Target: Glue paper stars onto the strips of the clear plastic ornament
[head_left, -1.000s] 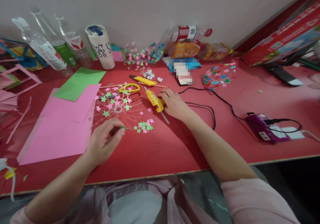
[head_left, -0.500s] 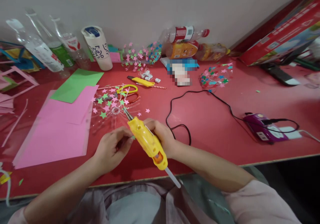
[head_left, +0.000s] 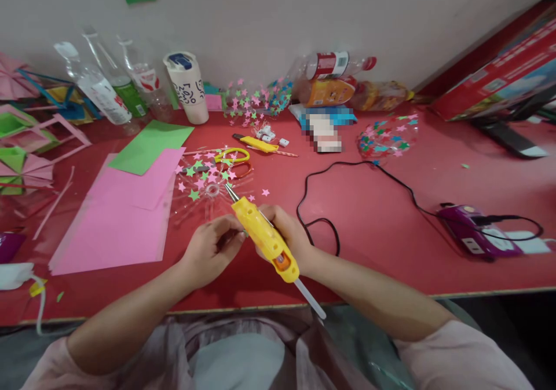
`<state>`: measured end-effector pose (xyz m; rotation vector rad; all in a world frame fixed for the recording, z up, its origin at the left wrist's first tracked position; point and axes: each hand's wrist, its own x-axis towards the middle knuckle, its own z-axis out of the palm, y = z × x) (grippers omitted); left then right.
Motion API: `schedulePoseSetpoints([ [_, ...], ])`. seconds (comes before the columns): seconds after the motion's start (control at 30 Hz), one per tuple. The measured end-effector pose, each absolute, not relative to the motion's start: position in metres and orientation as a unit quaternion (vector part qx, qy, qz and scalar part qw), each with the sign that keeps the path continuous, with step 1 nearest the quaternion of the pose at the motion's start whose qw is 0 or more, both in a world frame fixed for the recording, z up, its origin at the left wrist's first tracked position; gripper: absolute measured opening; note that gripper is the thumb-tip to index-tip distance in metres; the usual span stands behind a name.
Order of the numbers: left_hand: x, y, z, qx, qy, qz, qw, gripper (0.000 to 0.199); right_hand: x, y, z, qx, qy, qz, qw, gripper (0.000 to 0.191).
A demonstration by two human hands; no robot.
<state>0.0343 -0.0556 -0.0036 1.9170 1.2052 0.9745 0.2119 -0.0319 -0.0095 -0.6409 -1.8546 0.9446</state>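
Observation:
My right hand (head_left: 289,236) is closed around a yellow hot glue gun (head_left: 264,233), its metal nozzle pointing away from me and a clear glue stick (head_left: 310,298) poking out of the back. To its left, my left hand (head_left: 212,251) pinches a small green piece of paper (head_left: 246,234), mostly hidden by the fingers. Just beyond the nozzle lies a clear plastic bottle piece cut into strips (head_left: 212,190), with pink and green paper stars (head_left: 193,195) on it. Two loose pink stars (head_left: 265,192) rest on the table to its right.
Pink paper (head_left: 117,228) and green paper (head_left: 152,146) lie left. Scissors (head_left: 234,156) and a yellow utility knife (head_left: 260,144) are beyond the strips. A black cord (head_left: 306,181) runs to a purple power strip (head_left: 473,230). Bottles (head_left: 98,91) and a tumbler (head_left: 189,88) line the wall.
The view has shifted left, so the scene sits further right in the picture. Both hands keep their grips, and the glue gun stays close to the left hand.

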Motion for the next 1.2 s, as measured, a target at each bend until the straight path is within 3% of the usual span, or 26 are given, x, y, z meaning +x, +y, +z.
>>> schedulePoseSetpoints([
  [0.17, 0.036, -0.055, -0.003, 0.720, 0.465, 0.375, 0.354, 0.010, 0.213, -0.028, -0.014, -0.261, -0.766, 0.371, 0.455, 0.010],
  [0.4, 0.016, -0.053, 0.009, 0.695, 0.473, 0.458, 0.290, 0.009, 0.222, -0.024, 0.008, -0.326, -0.800, 0.192, 0.466, 0.008],
  [0.67, 0.005, -0.042, 0.013, 0.609, 0.530, 0.519, 0.283, 0.008, 0.225, -0.021, 0.014, -0.243, -0.855, 0.195, 0.415, 0.018],
  [1.2, 0.013, -0.045, 0.013, 0.640, 0.549, 0.479, 0.245, 0.011, 0.217, -0.021, 0.011, -0.259, -0.873, 0.175, 0.374, 0.024],
])
